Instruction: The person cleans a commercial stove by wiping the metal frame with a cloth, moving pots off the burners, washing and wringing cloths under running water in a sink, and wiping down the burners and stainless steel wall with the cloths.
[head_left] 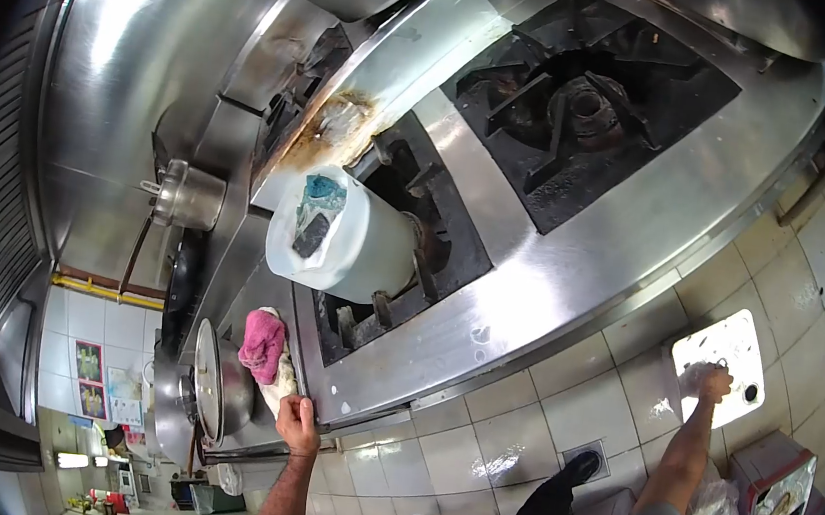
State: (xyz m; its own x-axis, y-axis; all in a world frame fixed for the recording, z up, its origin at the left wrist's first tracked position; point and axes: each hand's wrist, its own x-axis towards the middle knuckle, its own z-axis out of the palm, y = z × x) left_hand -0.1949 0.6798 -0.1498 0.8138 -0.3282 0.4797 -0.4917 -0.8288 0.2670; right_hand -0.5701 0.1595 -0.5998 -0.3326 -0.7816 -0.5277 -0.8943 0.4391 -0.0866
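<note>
My left hand point(297, 425) is at the stove's front edge, its fingers curled closed. A white cloth point(282, 392) touches it, with a pink cloth point(263, 346) just beyond; whether the fingers grip anything is hidden. Far to the right, my right hand point(717, 383) reaches low over a square white surface point(753, 366) with dark specks and a dark round spot. Its fingers are closed around a blurred, greyish thing point(693, 378) I cannot make out. On a burner stands a white plastic bucket point(364, 242) holding a blue-green scouring pad point(322, 191) and a dark piece point(311, 235).
A black burner grate point(585, 100) is set in the steel stove point(487, 316). Large pots stand along the back, and a lidded pot point(223, 388) is at the left. A small saucepan point(190, 196) is farther back. Boxes point(772, 491) sit on the tiled floor point(452, 458) near my right arm.
</note>
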